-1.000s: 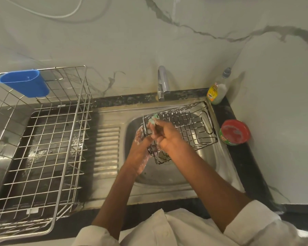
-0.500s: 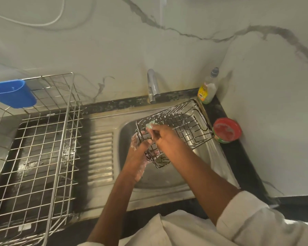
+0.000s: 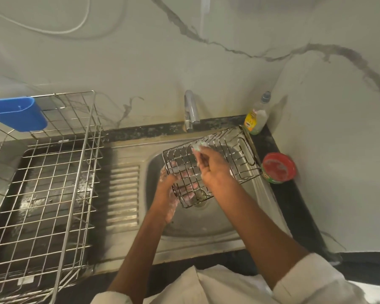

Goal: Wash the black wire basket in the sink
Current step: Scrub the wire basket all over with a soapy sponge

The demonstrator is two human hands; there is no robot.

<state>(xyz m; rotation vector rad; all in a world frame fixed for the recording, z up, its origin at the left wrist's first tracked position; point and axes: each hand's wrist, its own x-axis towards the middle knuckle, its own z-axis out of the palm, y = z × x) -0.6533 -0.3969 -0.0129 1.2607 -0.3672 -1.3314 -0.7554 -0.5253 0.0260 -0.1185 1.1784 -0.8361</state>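
The black wire basket (image 3: 235,154) is held tilted over the steel sink (image 3: 202,224), its far end up near the right rim. My left hand (image 3: 170,194), soapy, grips the basket's near left end, with fingers showing through the wires. My right hand (image 3: 211,165) lies over the basket's top side and pinches a small pale green scrub pad (image 3: 199,147) against the wires. Foam clings to several wires.
A tap (image 3: 190,110) stands behind the sink. A dish-soap bottle (image 3: 256,119) and a red-lidded tub (image 3: 278,167) sit at the right on the black counter. A large steel dish rack (image 3: 53,172) with a blue cup holder (image 3: 18,116) fills the left drainboard.
My right hand has slid the scrub pad farther along the basket toward its far side. The basket has turned a little in my left hand. The camera view has shifted.
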